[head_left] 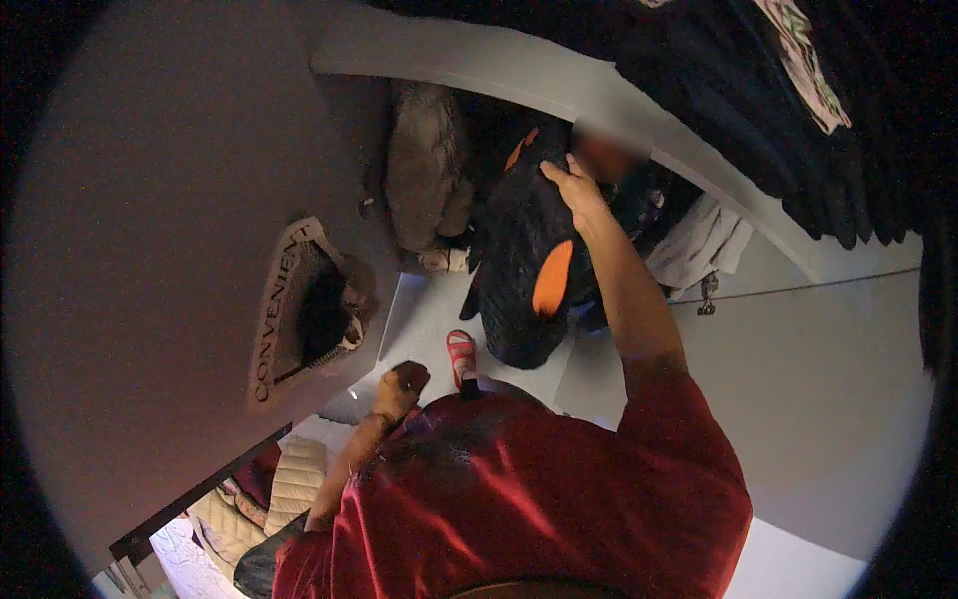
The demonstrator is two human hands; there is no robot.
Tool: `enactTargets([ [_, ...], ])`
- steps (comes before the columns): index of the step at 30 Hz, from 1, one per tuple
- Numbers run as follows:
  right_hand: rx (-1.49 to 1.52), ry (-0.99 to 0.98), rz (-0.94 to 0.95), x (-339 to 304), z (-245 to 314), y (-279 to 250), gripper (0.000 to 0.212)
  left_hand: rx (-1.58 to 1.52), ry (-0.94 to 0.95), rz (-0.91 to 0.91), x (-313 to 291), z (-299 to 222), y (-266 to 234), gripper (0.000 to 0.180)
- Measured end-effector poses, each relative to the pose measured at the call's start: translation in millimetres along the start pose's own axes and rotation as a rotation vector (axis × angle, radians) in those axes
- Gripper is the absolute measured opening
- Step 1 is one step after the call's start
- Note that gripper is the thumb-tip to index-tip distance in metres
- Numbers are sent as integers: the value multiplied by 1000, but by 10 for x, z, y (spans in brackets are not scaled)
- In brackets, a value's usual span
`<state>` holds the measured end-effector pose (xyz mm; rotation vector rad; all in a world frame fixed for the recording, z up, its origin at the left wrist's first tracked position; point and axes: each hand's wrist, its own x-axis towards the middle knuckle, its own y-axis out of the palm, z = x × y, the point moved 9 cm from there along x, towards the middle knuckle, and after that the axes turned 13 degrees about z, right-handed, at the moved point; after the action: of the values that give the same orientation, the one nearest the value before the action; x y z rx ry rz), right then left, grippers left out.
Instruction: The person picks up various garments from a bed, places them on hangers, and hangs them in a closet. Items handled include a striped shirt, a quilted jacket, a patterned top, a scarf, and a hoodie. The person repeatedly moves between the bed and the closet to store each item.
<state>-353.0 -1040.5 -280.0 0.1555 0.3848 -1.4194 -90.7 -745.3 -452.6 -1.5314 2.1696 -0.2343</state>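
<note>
My right hand [577, 192] reaches forward to a black puffy item with orange patches [519, 245], which looks like a jacket or a soft bag. The fingers are closed at its upper right edge, and its body hangs over the pale floor. My left hand [399, 390] is lower down, near the front of my red shirt [539, 479]. Its fingers are curled in, with a dark patch over them. I cannot make out whether that is an object or shadow.
A curved pale shelf edge [469, 72] arches over the cubby. Inside, a grey-brown fuzzy item [424, 165] hangs left and pale cloth [702, 240] lies right. Dark clothes [768, 110] hang above. A lettered basket [284, 319] stands left. Quilted bedding [296, 479] lies lower left.
</note>
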Motion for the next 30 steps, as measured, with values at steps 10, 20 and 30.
enactTargets([
  [10, -32, -182, -186, 1271, 450, -991, 53, -141, -139, -96, -171, 722, 136, 22],
  [20, -302, -162, -228, 1948, 393, -1177, 43, -150, -146, -153, -60, 472, 224, 21],
  [30, -478, -132, -280, 1722, 159, -1466, 34, -522, -251, -246, -14, 353, 103, 15],
])
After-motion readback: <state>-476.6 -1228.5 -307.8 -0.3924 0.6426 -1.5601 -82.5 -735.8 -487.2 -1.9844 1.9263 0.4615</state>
